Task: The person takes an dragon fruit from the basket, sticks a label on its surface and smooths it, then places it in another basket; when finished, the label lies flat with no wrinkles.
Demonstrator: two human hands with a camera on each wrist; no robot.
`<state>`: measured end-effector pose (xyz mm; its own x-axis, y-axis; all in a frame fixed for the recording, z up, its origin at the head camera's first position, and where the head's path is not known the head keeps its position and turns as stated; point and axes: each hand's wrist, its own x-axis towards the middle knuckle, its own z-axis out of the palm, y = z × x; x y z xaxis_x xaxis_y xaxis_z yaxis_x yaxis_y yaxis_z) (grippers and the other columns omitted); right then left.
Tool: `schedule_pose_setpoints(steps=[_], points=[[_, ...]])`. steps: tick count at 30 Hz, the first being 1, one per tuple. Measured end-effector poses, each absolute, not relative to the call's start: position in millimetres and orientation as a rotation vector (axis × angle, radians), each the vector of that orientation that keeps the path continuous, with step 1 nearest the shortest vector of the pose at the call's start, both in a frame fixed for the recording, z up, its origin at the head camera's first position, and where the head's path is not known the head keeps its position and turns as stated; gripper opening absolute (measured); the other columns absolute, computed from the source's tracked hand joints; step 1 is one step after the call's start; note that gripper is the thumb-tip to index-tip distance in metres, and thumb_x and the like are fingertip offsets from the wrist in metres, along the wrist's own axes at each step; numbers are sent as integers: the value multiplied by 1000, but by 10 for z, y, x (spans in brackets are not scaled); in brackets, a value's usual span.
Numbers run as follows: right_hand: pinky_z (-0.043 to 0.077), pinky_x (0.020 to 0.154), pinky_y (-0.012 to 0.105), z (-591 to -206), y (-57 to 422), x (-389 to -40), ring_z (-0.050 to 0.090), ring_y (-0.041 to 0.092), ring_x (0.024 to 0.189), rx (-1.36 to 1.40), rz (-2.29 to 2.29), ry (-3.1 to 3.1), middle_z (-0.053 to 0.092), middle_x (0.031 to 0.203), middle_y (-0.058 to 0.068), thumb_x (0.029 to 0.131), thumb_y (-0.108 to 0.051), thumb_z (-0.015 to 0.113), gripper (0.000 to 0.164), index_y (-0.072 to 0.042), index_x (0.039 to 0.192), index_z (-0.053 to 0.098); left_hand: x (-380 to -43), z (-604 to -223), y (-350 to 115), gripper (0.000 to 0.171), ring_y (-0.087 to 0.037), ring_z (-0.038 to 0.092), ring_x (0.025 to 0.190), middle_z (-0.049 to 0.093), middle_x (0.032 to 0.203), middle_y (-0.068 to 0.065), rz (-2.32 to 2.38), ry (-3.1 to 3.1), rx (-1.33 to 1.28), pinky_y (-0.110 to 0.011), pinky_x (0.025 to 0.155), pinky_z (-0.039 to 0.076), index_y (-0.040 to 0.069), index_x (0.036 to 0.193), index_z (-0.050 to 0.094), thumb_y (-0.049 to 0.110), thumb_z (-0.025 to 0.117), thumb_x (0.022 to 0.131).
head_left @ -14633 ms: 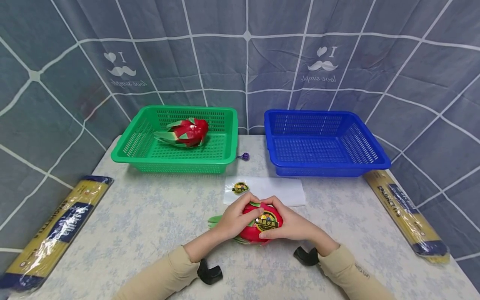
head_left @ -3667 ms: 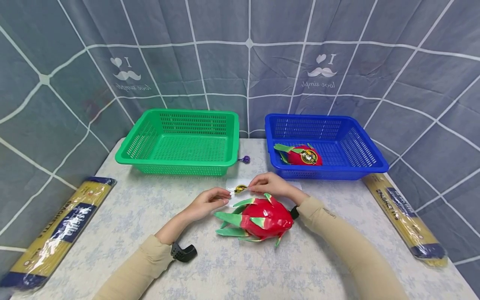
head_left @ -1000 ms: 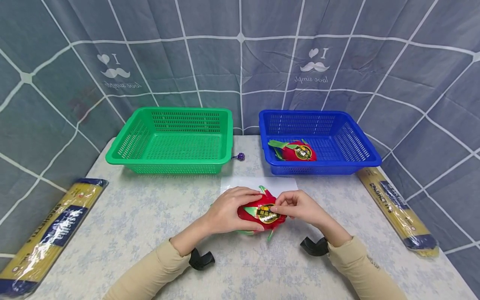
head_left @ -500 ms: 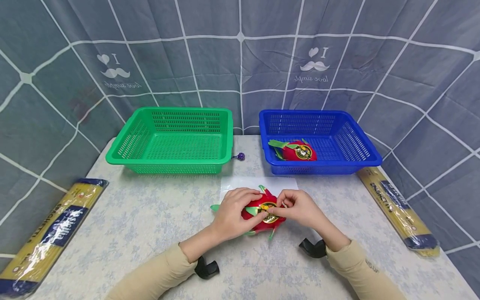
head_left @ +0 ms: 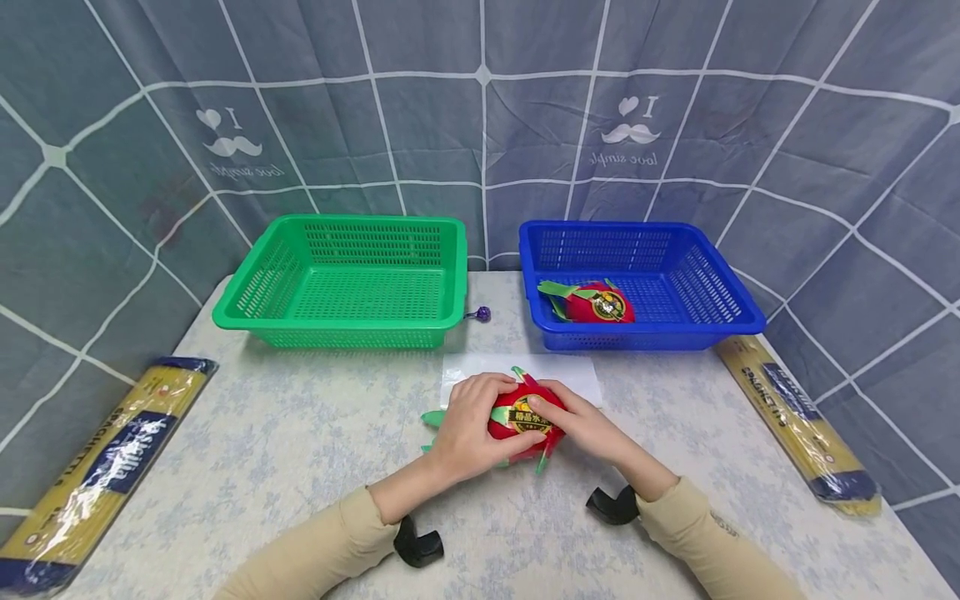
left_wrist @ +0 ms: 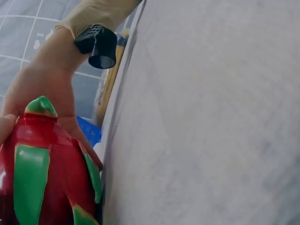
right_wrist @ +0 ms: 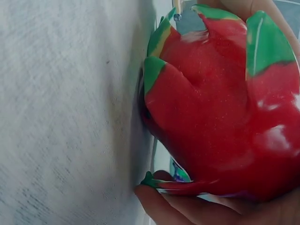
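Observation:
A red toy-like dragon fruit (head_left: 552, 433) with green-tipped scales sits at the near middle of the table. On its upper face is a round black-and-gold sticker (head_left: 531, 414). My left hand (head_left: 468, 429) grips the fruit's left side, thumb across the sticker's lower edge. From the right, my right hand (head_left: 588, 423) holds the other side, its thumb on the sticker. Glossy red skin of the dragon fruit (right_wrist: 211, 108) fills much of the right wrist view, with right-hand fingers (right_wrist: 187, 208) curled beneath it. The left wrist view shows the right hand (left_wrist: 47, 89) behind the fruit.
Behind the hands lies a white sheet (head_left: 573, 379), partly covered. A green basket (head_left: 337, 337) stands back left; a blue basket (head_left: 637, 340), back right, holds another stickered dragon fruit (head_left: 581, 307). A purple lollipop (head_left: 482, 314) lies between them. Spaghetti packs (head_left: 123, 454) (head_left: 802, 429) flank the table.
Earlier, the stickered fruit went into the blue basket, the green basket's fruit came to the table, and the sheet's sticker went onto it. Just now my right hand shifts from pinching the sticker to gripping the fruit.

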<state>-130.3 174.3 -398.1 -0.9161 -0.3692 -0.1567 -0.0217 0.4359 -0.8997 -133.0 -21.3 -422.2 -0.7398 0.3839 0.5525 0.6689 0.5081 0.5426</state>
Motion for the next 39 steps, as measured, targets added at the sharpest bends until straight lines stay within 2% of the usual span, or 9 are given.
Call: schedule_pose_setpoints(steps=[7,12,17,22,26,28,32,35,39], points=[[42,89,38,-3983,1718,-1257,51,22,108,-348,-1415,2497,55,124,10,100,-39,42,45,-8,133,46,-1349,-4266,-192,64,-15,48,105,55,114,1,-1062,-2366,-881,-35,86,37,11,110,56,58,73,69],[42,91,43,-4001,1677,-1224,51,24,111,-330,-1410,2585,54,127,12,101,-39,38,46,-7,133,47,-1346,-4286,-179,63,-16,48,103,54,115,-1,-1027,-2356,-880,-36,85,36,10,111,55,62,64,76],[41,93,47,-4036,1662,-1221,54,25,111,-324,-1405,2695,58,122,11,103,-35,32,44,-6,130,51,-1349,-4274,-179,41,-18,48,107,55,115,-3,-1062,-2334,-900,-39,89,35,7,110,54,44,51,91],[42,94,48,-4055,1660,-1232,54,25,110,-304,-1387,2747,60,120,11,104,-35,27,47,-6,128,53,-1344,-4268,-181,28,-19,47,106,54,114,-5,-1060,-2329,-880,-39,89,33,6,109,53,29,44,96],[47,86,42,-4045,1647,-1243,57,21,101,-286,-1337,2731,62,114,7,100,-43,38,46,-9,127,53,-1342,-4274,-177,25,-20,47,102,54,111,-5,-1048,-2303,-871,-38,87,32,5,107,53,25,41,98],[49,79,37,-4044,1641,-1257,58,19,95,-287,-1301,2725,62,110,5,94,-47,50,49,-10,126,53,-1348,-4277,-177,24,-20,48,100,55,110,-5,-1051,-2281,-880,-38,86,32,5,106,53,24,40,99],[50,71,31,-4033,1647,-1272,58,16,87,-300,-1265,2705,61,106,3,78,-49,71,65,-11,126,50,-1370,-4273,-177,23,-20,49,96,56,107,-5,-1083,-2255,-895,-38,85,33,6,103,54,22,39,101],[50,71,31,-4018,1664,-1278,58,15,86,-336,-1272,2682,60,104,2,73,-48,76,70,-10,126,49,-1382,-4260,-179,20,-19,49,94,57,105,-3,-1135,-2264,-886,-37,84,34,8,100,55,21,40,101],[49,71,30,-4001,1698,-1281,58,13,85,-408,-1249,2647,60,104,1,74,-47,76,71,-9,127,47,-1379,-4231,-174,15,-16,49,95,58,102,1,-1252,-2298,-839,-37,83,34,11,96,57,24,49,97]])
